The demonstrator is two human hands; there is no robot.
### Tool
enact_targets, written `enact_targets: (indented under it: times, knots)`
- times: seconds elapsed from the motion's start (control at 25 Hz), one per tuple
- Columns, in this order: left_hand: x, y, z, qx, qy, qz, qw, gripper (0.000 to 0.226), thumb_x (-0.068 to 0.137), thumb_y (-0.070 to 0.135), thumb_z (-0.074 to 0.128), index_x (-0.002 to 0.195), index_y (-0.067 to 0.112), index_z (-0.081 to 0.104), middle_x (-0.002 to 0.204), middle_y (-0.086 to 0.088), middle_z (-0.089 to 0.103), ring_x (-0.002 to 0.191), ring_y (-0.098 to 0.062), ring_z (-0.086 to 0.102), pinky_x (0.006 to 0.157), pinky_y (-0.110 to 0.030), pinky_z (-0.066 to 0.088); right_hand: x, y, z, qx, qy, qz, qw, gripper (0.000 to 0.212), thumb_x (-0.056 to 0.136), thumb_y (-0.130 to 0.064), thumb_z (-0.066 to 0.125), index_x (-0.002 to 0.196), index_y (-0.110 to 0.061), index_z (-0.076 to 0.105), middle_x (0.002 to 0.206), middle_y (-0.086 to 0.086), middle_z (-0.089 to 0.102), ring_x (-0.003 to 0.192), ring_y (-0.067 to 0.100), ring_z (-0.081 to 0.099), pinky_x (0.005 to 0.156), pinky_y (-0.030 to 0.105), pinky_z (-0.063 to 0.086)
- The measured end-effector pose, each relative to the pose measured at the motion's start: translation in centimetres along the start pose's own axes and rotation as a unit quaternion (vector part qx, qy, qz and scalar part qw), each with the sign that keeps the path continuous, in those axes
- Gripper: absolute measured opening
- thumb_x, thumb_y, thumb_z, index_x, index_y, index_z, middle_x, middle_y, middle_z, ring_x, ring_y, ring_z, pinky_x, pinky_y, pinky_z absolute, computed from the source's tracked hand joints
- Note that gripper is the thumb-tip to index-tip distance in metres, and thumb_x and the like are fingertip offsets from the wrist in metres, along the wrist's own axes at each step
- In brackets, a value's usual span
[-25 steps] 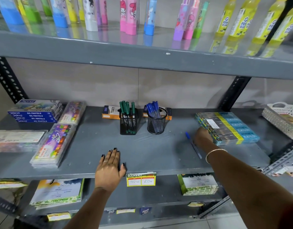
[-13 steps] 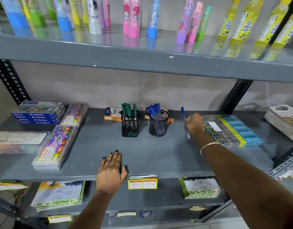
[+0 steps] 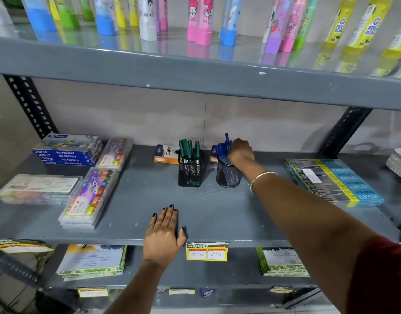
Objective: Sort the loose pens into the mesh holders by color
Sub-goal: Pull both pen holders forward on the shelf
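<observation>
The right hand [image 3: 241, 151] is up over the round mesh holder [image 3: 228, 174], and its fingers are pinched on a blue pen [image 3: 226, 141]. That pen stands up, with its top poking higher than the other blue pens [image 3: 221, 148] in the holder and its bottom end down among them. The hand covers the right side of the holder's rim, so how far down the pen goes cannot be seen. A thin bangle [image 3: 261, 180] is on the wrist. Just to the left stands the square mesh holder [image 3: 190, 173], full of green pens [image 3: 188, 148]. The two holders are near each other but do not touch. Behind them lie two small orange boxes [image 3: 165, 154], partly hidden by the holders. The left hand [image 3: 164, 235] lies flat and open on the front edge of the gray shelf [image 3: 217, 214], holding nothing. Below its thumb is a yellow price tag [image 3: 207, 252]. To the right of the reaching arm is a blue and yellow stack of packs [image 3: 335, 180]. On the left side of the shelf are blue oil pastel boxes [image 3: 67, 152] and clear crayon packs [image 3: 88, 199]. Bright bottles [image 3: 199, 21] stand in a row on the shelf above.
</observation>
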State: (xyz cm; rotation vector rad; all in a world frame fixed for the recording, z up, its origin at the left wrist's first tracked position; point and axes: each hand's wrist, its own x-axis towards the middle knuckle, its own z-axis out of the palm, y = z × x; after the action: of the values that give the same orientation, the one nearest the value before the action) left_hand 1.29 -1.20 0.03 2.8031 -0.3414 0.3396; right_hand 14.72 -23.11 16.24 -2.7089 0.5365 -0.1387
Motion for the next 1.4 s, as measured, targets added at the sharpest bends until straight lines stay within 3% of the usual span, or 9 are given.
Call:
enact_targets:
  times: [0.36,0.56,0.72,0.8,0.92,1.04,1.12,1.28,1.4]
  knots:
    - [0.1,0.0,0.2,-0.024,0.022,0.013,0.999,0.056,0.077,0.035,0.037,0.106,-0.002,0.067,0.113,-0.017,0.065,0.102,-0.032,0.062,0.095,-0.038,0.029,0.5,-0.3,1.4,-0.032,-0.042,-0.008,0.999,0.03,0.096,-0.007,0.045,0.123,0.006,0.053,0.129,0.02,0.058,0.118,0.035,0.058,0.094,0.036,0.047]
    - [0.2,0.1,0.2,-0.019,0.023,0.02,0.999,0.057,0.078,0.036,0.034,0.107,0.0,0.067,0.113,-0.014,0.065,0.103,-0.029,0.062,0.087,-0.045,0.047,0.5,-0.6,1.2,-0.038,-0.033,-0.004,0.999,0.034,0.092,-0.007,0.055,0.124,0.004,0.053,0.129,0.019,0.058,0.12,0.035,0.057,0.095,0.036,0.047]
    - [0.3,-0.2,0.3,-0.016,0.001,0.018,1.0,0.057,0.078,0.036,0.036,0.109,0.0,0.066,0.114,-0.015,0.065,0.104,-0.03,0.061,0.097,-0.038,0.035,0.2,-0.5,0.9,-0.05,-0.027,-0.004,0.998,0.031,0.092,-0.007,0.055,0.121,0.003,0.056,0.125,0.018,0.061,0.116,0.034,0.06,0.092,0.034,0.049]
    - [0.3,-0.3,0.2,-0.017,-0.019,0.018,1.0,0.057,0.078,0.037,0.037,0.11,-0.001,0.066,0.115,-0.015,0.064,0.104,-0.03,0.061,0.097,-0.037,0.026,-0.2,-0.4,0.4,-0.026,0.002,-0.001,1.0,0.026,0.092,-0.01,0.054,0.116,0.002,0.058,0.119,0.018,0.064,0.109,0.035,0.063,0.086,0.035,0.051]
    - [-0.1,-0.2,-0.2,-0.051,0.007,0.001,0.999,0.057,0.082,0.039,0.041,0.124,0.003,0.056,0.122,-0.012,0.061,0.109,-0.029,0.058,0.099,-0.037,0.027,-2.1,1.3,0.6,0.097,0.136,-0.025,0.986,0.027,0.094,-0.023,0.052,0.111,-0.004,0.06,0.111,0.018,0.065,0.105,0.034,0.062,0.081,0.036,0.051]
    - [1.6,1.6,-1.1,-0.208,0.047,-0.141,0.967,0.08,0.082,0.035,0.064,0.146,0.012,0.022,0.141,-0.009,0.043,0.122,-0.031,0.045,0.096,-0.046,0.039,-4.7,4.4,3.8,0.224,0.237,-0.023,0.945,0.045,0.088,-0.033,0.061,0.121,-0.002,0.053,0.115,0.018,0.058,0.114,0.034,0.051,0.093,0.039,0.041]
    - [4.2,3.0,-1.1,-0.31,0.058,-0.189,0.93,0.1,0.077,0.032,0.071,0.148,0.012,0.005,0.15,-0.01,0.026,0.133,-0.028,0.029,0.101,-0.047,0.033,-5.7,6.1,6.4,0.287,0.232,0.013,0.93,0.064,0.082,-0.032,0.07,0.13,0.003,0.045,0.123,0.022,0.052,0.12,0.037,0.046,0.103,0.037,0.033]
    - [9.0,5.3,0.8,-0.376,0.08,-0.199,0.902,0.107,0.074,0.026,0.077,0.146,0.002,0.002,0.153,-0.015,0.011,0.139,-0.024,0.007,0.111,-0.034,0.011,-5.0,7.2,9.9,0.314,0.116,0.069,0.94,0.098,0.073,-0.032,0.079,0.146,0.002,0.023,0.15,0.02,0.03,0.142,0.032,0.025,0.116,0.037,0.023]
    - [11.8,5.8,2.3,-0.388,0.106,-0.224,0.888,0.109,0.071,0.022,0.079,0.146,0.002,0.002,0.153,-0.016,0.013,0.139,-0.026,0.009,0.11,-0.033,0.01,-3.0,7.6,11.7,0.315,0.109,0.063,0.941,0.102,0.062,-0.041,0.081,0.143,-0.009,0.028,0.146,0.012,0.038,0.137,0.029,0.037,0.111,0.044,0.038]
